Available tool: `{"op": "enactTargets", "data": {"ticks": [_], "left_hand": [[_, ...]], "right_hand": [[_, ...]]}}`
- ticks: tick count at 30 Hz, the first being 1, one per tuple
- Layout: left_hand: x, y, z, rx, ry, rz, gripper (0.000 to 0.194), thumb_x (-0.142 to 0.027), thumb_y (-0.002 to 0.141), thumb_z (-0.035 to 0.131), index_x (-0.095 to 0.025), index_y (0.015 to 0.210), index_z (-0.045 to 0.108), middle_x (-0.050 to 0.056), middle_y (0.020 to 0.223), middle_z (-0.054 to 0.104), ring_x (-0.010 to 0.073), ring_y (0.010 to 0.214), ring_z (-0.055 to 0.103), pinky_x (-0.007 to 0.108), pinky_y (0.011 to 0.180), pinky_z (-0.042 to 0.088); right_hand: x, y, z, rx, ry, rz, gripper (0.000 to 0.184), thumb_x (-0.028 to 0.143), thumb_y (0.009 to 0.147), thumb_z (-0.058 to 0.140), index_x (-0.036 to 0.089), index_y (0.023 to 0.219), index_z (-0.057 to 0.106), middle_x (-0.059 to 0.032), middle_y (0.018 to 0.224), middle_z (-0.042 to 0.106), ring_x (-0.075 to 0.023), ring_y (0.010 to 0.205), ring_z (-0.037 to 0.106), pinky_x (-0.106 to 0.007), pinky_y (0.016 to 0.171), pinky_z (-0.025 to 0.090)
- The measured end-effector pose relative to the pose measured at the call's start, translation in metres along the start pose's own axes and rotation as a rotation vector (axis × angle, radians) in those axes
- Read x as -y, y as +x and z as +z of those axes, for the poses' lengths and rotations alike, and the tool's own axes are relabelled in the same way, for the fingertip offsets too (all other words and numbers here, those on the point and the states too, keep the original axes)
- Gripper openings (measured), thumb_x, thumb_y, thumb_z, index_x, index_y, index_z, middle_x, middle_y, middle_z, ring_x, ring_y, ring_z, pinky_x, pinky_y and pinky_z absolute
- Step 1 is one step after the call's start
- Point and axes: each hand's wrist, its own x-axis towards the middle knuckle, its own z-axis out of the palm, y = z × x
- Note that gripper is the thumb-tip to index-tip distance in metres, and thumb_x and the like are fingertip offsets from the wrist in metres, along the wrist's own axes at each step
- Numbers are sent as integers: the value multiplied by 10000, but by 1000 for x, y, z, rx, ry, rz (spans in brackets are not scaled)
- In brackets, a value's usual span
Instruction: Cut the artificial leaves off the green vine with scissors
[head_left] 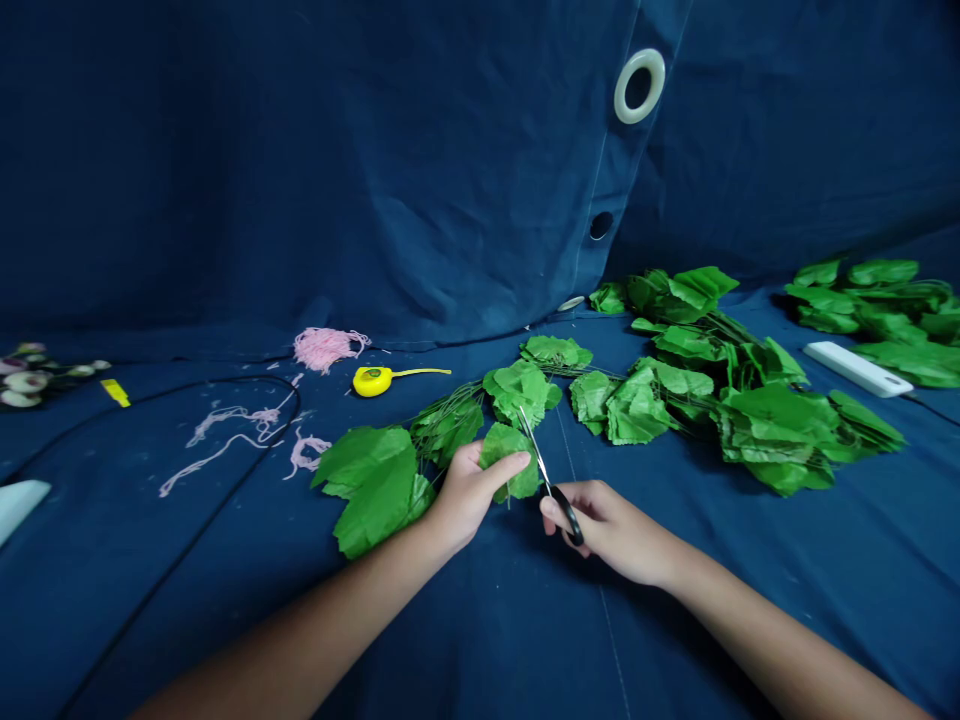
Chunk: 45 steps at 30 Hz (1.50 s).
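Note:
My left hand (466,498) pinches a green artificial leaf (504,452) between thumb and fingers, in the middle of the view. In my right hand (600,525) is a pair of scissors (547,470) with black handles, the metal blades pointing up and away, close beside the held leaf. Whether the blades touch the leaf I cannot tell. Bunched leaves (382,480) on thin stems lie to the left of my left hand, and another leaf cluster (521,388) sits just beyond it. My fingers partly hide the stems.
A large pile of green leaves (780,420) spreads to the right, beside a white power strip (859,369). A yellow tape measure (373,380), pink yarn (328,348) and a looping black cable (214,490) lie left. Artificial flowers (30,380) rest at the far left. Blue cloth (450,170) hangs behind.

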Motion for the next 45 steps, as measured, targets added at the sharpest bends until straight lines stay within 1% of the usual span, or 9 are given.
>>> {"op": "enactTargets", "data": {"ticks": [4, 9, 14, 16, 18, 22, 27, 35, 45], "left_hand": [[2, 0, -1, 11, -8, -7, 277, -332, 761, 863, -135, 828, 680, 16, 770, 668, 121, 679, 586, 250, 664, 474], [0, 1, -1, 29, 14, -38, 288, -370, 780, 838, -146, 810, 660, -9, 680, 621, 107, 579, 545, 221, 522, 434], [-2, 0, 2, 4, -27, -33, 271, -387, 815, 804, -151, 856, 678, -1, 705, 639, 120, 595, 571, 219, 498, 448], [-1, 0, 2, -22, -35, -31, 271, -388, 821, 804, -146, 872, 692, 6, 727, 659, 121, 612, 585, 220, 524, 467], [0, 0, 3, -41, -44, -23, 268, -371, 812, 820, -138, 892, 712, 22, 781, 695, 127, 660, 616, 231, 597, 506], [1, 1, 2, -36, -62, -3, 251, -339, 797, 840, -134, 901, 738, 40, 849, 734, 140, 733, 652, 249, 703, 531], [1, 0, 2, -42, -62, 2, 246, -332, 785, 848, -136, 894, 747, 46, 855, 744, 149, 740, 660, 258, 711, 531], [0, 0, 2, -49, -42, 6, 257, -336, 776, 860, -132, 870, 736, 29, 814, 726, 129, 706, 637, 243, 693, 520], [-1, 0, 2, -48, -42, 3, 261, -342, 776, 853, -135, 889, 739, 44, 848, 742, 150, 735, 658, 266, 722, 528]], "right_hand": [[0, 0, 0, -1, 8, 1, 533, 643, 971, 556, 121, 912, 640, 8, 707, 521, -72, 609, 471, -168, 570, 356], [0, -1, 1, 3, 7, 5, 549, 657, 966, 551, 118, 905, 635, 7, 699, 509, -70, 601, 455, -165, 560, 346], [2, 0, 1, -3, 0, 24, 574, 678, 960, 543, 114, 904, 632, 5, 691, 504, -69, 598, 450, -161, 556, 344], [3, 0, 0, -1, -4, 27, 581, 683, 960, 539, 112, 902, 633, 5, 690, 507, -69, 599, 454, -160, 556, 345], [3, -1, 0, 3, -4, 28, 581, 682, 960, 541, 112, 902, 635, 2, 699, 519, -71, 605, 468, -160, 561, 354], [1, -1, -1, 9, -9, 28, 576, 677, 966, 533, 114, 911, 643, -3, 711, 535, -77, 614, 490, -163, 572, 371], [2, -1, 0, 12, -19, 32, 576, 678, 967, 531, 116, 911, 644, -4, 708, 533, -78, 609, 487, -165, 572, 371], [4, -2, -1, 20, 1, 26, 577, 678, 960, 544, 111, 917, 641, -2, 714, 525, -74, 611, 478, -164, 565, 360], [3, -1, 0, 23, -22, 38, 608, 701, 955, 528, 106, 926, 653, -9, 708, 516, -79, 609, 458, -174, 577, 364]]}}
